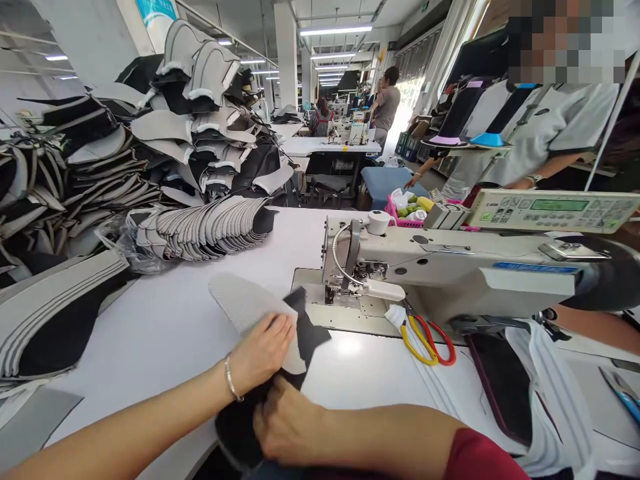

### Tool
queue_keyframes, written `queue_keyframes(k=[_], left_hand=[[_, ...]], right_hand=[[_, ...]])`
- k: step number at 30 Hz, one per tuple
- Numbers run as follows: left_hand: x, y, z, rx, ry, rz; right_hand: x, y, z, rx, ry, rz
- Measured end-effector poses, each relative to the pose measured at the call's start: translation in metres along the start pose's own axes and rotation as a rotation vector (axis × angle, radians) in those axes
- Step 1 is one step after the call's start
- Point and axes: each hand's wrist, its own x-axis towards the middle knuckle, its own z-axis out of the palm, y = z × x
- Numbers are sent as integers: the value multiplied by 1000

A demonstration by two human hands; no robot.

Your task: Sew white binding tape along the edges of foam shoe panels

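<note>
Beside the sewing machine [400, 267], both hands work on cut fabric pieces over the white tabletop. My left hand [265, 350], with a bracelet at the wrist, is closed with bent fingers on a light grey mesh fabric piece [245, 303]. Just below it, my right hand [293, 423] is curled into a fist around a black fabric piece [237, 427]. Dark fabric [305, 333] also shows beyond the mesh, its corners pointing toward the machine's plate. My right fingertips are hidden, and where the two pieces meet is covered by my hands.
A fanned stack of grey pieces [200, 230] lies at the back left, with taller piles [200, 100] behind. More layered pieces [60, 300] lie left. Scissors with red and yellow handles [425, 340] and a dark phone-like object [500, 387] lie right. A person [555, 140] stands behind the machine.
</note>
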Motion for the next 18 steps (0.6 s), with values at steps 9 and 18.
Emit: queue_keyframes(k=[9,18], left_hand=[[18,-48,54,-517,-320,-233],[63,-13,48,-490,-297,-304]], right_hand=[[-43,76,7,155,1,281],[-54,49,17,-94,-81,384]])
